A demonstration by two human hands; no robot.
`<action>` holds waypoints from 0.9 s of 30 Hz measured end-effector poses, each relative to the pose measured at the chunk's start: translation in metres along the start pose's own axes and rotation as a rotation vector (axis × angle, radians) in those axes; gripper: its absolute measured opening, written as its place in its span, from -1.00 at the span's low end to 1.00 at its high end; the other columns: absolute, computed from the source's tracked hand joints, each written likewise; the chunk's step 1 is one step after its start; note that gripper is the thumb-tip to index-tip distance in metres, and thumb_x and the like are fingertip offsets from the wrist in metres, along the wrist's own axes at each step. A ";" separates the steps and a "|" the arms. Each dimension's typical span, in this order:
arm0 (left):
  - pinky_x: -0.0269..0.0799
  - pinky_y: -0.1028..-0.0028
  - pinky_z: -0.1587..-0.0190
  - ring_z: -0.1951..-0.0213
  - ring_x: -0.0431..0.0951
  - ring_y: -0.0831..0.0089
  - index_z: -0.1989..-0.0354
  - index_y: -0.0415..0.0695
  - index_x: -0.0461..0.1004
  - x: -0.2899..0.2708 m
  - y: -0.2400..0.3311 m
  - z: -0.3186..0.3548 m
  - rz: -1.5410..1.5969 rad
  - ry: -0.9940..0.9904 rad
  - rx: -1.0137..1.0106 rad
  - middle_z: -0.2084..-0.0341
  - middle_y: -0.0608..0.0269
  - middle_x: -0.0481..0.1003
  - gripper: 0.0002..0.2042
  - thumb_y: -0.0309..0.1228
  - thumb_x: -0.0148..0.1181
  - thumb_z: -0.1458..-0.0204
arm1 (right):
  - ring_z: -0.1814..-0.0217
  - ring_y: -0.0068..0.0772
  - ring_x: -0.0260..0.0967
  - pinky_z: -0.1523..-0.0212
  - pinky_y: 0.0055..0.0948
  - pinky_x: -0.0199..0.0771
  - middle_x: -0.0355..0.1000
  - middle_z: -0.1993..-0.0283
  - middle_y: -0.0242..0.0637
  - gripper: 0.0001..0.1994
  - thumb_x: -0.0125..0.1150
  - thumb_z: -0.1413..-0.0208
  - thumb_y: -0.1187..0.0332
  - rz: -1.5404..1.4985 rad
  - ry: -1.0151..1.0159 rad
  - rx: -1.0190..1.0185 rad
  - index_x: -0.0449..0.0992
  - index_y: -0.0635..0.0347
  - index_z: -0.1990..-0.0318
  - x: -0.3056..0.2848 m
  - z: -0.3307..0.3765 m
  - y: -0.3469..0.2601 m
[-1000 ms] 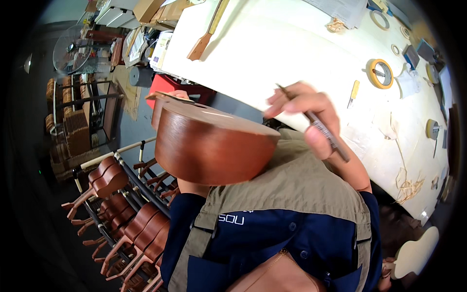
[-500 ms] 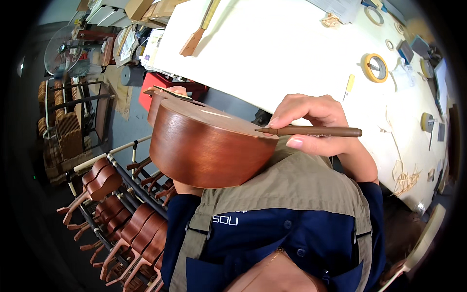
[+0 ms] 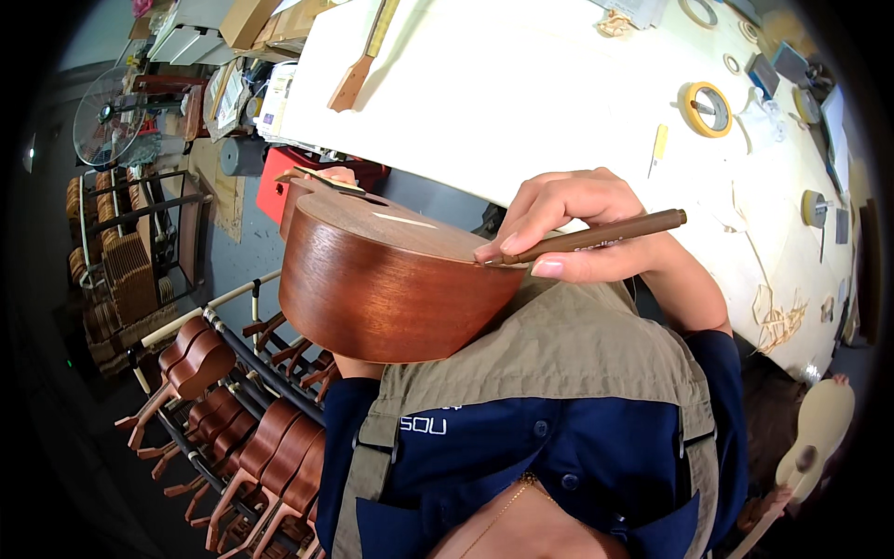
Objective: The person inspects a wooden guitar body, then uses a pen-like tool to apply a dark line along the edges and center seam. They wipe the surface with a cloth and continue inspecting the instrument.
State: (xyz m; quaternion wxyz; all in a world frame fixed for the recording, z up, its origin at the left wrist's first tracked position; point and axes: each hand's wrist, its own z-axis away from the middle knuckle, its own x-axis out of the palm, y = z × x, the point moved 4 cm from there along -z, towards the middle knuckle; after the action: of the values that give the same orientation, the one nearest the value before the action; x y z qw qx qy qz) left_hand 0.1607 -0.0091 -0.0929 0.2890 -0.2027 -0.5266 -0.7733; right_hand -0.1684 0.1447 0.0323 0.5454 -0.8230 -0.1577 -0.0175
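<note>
A reddish-brown ukulele [image 3: 396, 293] is held in front of my apron, its curved side turned toward me. The fingers of my left hand [image 3: 341, 174] show past its far end, closed around the neck area; the rest of that hand is hidden by the body. In my right hand [image 3: 582, 200] a brown marker pen [image 3: 619, 233] is pinched between thumb and fingers. Its tip meets the edge of the ukulele's top at the right end, and my fingertips rest against that edge. A pale strip [image 3: 404, 220] lies on the top.
The white worktable [image 3: 521, 102] ahead carries a ukulele neck [image 3: 352, 82], a yellow tape roll [image 3: 707, 109] and a yellow-handled blade [image 3: 659, 144]. Several brown ukuleles [image 3: 279, 452] hang on a rack at lower left. A person's hand holds a pale ukulele [image 3: 819, 424] at lower right.
My right hand has shifted slightly left, and the pen is tilted more steeply with its tip down on the ukulele's edge. The ukulele has turned slightly. The pale ukulele at right shows more.
</note>
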 end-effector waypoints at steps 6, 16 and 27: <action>0.46 0.33 0.28 0.41 0.49 0.43 0.44 -0.06 0.43 -0.005 -0.002 0.008 -0.015 0.015 0.002 0.51 0.36 0.47 -0.79 -0.19 0.09 -0.07 | 0.24 -0.26 0.55 0.28 -0.46 0.54 0.51 0.34 -0.15 -0.85 0.25 0.10 0.52 -0.002 -0.063 0.002 0.56 0.18 0.31 -0.001 -0.002 -0.001; 0.45 0.32 0.27 0.40 0.49 0.41 0.43 -0.06 0.43 -0.015 -0.005 0.027 -0.041 0.047 -0.004 0.50 0.35 0.47 -0.79 -0.19 0.09 -0.07 | 0.30 -0.43 0.52 0.33 -0.55 0.49 0.53 0.36 -0.25 -0.89 0.28 0.07 0.43 0.043 -0.049 -0.010 0.57 0.19 0.34 -0.003 -0.006 0.000; 0.45 0.31 0.26 0.39 0.50 0.40 0.43 -0.06 0.43 -0.023 -0.007 0.049 -0.065 0.076 -0.005 0.49 0.33 0.47 -0.79 -0.19 0.08 -0.07 | 0.32 -0.49 0.52 0.33 -0.57 0.47 0.55 0.37 -0.28 -0.88 0.28 0.05 0.40 0.054 -0.052 -0.029 0.58 0.21 0.35 -0.005 -0.005 0.001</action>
State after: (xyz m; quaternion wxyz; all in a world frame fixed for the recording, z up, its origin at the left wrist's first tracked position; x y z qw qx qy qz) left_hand 0.1739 0.0440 -0.0944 0.2831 -0.1569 -0.5197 -0.7907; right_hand -0.1723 0.1388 0.0319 0.5294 -0.8350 -0.1493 0.0161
